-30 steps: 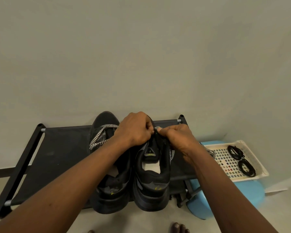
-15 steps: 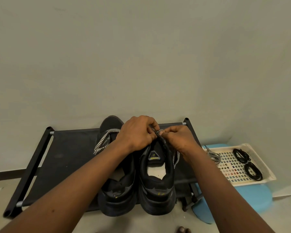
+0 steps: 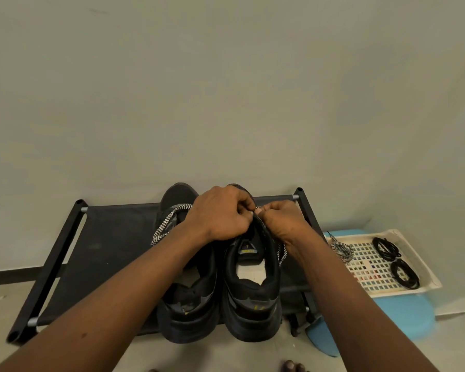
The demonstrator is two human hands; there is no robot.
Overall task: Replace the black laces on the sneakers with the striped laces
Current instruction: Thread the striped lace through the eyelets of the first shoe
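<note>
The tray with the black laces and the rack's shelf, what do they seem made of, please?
The tray looks like cream moulded plastic, matte, given its perforated grid floor. The shelf seems black fabric, dull, stretched between dark tubes.

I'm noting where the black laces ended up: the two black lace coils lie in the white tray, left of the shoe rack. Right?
Not quite. In the head view, the two black lace coils do lie in the white tray, but it sits right of the shoe rack.
</note>
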